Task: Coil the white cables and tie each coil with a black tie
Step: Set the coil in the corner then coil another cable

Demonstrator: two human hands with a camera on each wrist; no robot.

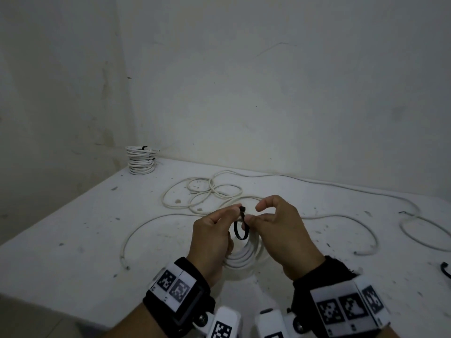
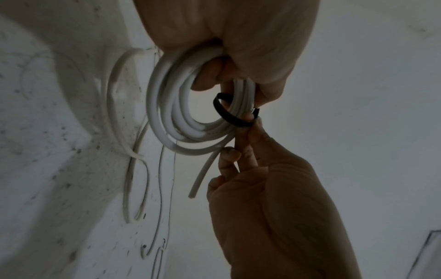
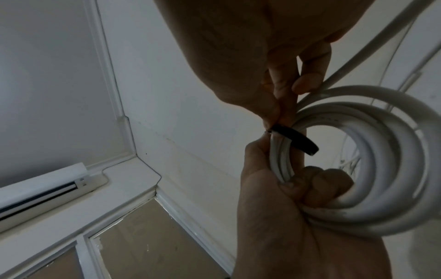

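I have the coil low in the centre of the head view, gripped in my left hand with the fingers curled through its hole; the wrist views show them wrapped round the bundled turns. The tie is looped round one side of the coil, just above those fingers, and still slack: there is a gap between the band and the turns. My left thumb and forefinger steady the tie's head at the top of the loop, while my right hand pinches the tie beside it between thumb and fingertips, the forefinger arched clear.

To do this well, I judge I should keep the left grip firm so the turns stay stacked and none slips outside the band, then draw the tail straight through the head, not sideways, until the loop sits snug. The cable's free end hangs below the coil; I would tuck it in before cinching.

On the table, loose cable sprawls in the middle of the frame, and a stack of tied coils stands in the far left corner. Another tie lies at the right edge.
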